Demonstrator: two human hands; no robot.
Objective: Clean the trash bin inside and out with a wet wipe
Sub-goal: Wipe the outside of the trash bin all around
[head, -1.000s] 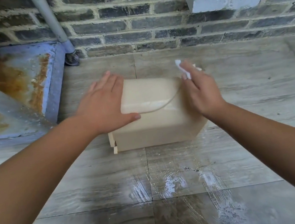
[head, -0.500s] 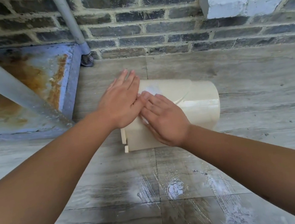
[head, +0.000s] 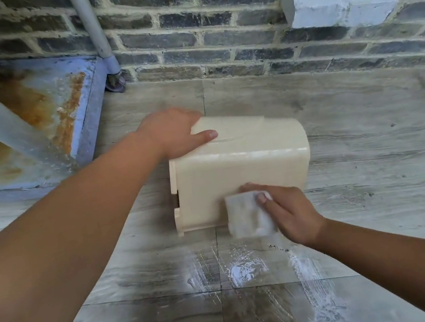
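Since half a second earlier, my right hand (head: pixel 290 213) had dropped from the top of the trash bin (head: pixel 238 167) to its near side, low at about six o'clock of the bin, carrying the wet wipe (head: pixel 248 218) with it. My left hand (head: pixel 172 133) had slid to the far left corner, at roughly ten o'clock, fingers curled over the far edge and thumb lying flat along the top, bracing the bin without gripping anything else.

My right fingers were closed on the folded wipe, thumb pinning it from the front, pressing it against the bin's lower near face where it met the tiled floor (head: pixel 376 160).

The bin lay on its side at the middle of the floor, its mouth seemingly turned to the left, toward nine o'clock, so I could not tell what, if anything, was inside it.

I judged this to be the outside-wiping step, with the near face in hand. Next I would need to sweep the wipe along that face, then roll the bin with my left hand to reach the unwiped sides and finally the interior.
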